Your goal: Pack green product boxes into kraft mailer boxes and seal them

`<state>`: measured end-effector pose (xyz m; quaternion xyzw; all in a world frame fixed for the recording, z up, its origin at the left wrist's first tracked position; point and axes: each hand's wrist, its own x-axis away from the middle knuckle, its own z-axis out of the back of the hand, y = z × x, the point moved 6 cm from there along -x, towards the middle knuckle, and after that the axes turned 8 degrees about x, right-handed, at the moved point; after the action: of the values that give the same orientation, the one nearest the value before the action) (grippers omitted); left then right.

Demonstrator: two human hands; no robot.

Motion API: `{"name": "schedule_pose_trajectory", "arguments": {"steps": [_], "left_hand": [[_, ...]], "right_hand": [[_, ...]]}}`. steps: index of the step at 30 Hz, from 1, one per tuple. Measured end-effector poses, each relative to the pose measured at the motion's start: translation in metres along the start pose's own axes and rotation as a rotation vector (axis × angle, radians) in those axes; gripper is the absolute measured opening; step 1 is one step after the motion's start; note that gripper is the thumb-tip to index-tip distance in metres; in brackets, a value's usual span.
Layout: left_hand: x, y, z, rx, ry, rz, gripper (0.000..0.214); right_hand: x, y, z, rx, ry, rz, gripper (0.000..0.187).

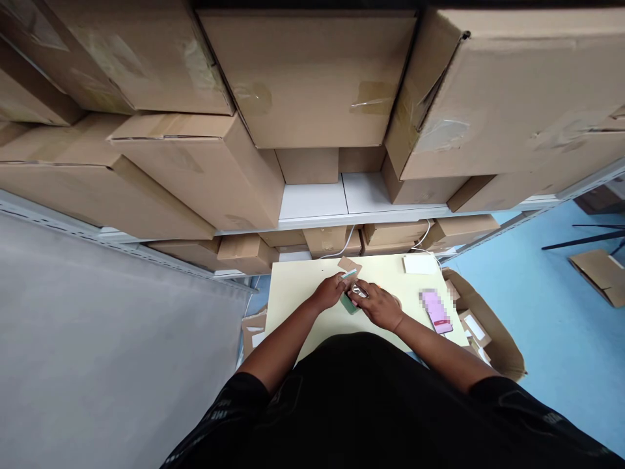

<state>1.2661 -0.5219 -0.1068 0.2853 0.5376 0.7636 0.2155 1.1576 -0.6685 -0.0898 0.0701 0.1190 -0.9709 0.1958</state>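
One pale strip (349, 273) pinched in left grip (330, 292); silvery object (359, 291) clasped in right grip (384, 307).

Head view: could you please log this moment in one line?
left hand: holding pale flat item; right hand: holding shiny item; nearby: green item; on table: phone

One head-worn view, forward and down, over shelf (315, 200) and table (291, 286).

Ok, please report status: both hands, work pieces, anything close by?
Left hand pinching thin pale piece. Right hand gripping small shiny item. Green item partly hidden by hands. Brown card just beyond; phone off right.
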Motion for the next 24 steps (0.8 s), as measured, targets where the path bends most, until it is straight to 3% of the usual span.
{"name": "schedule_pose_trajectory", "arguments": {"steps": [9,14,19,24], "left_hand": [[0.004,0.005,-0.002,-0.060,-0.005,0.032,0.039],[0.006,0.006,-0.002,-0.090,0.005,0.029,0.043],[0.006,0.004,-0.003,-0.104,0.009,0.038,0.044],[0.005,0.002,-0.003,-0.106,0.009,0.022,0.043]], "right_hand": [[0.007,0.001,-0.006,0.031,-0.016,0.093,0.057],[0.013,-0.004,-0.007,0.036,0.061,0.163,0.049],[0.009,-0.008,-0.007,0.105,0.138,0.111,0.034],[0.004,-0.008,0.000,0.070,0.149,0.050,0.032]]}}
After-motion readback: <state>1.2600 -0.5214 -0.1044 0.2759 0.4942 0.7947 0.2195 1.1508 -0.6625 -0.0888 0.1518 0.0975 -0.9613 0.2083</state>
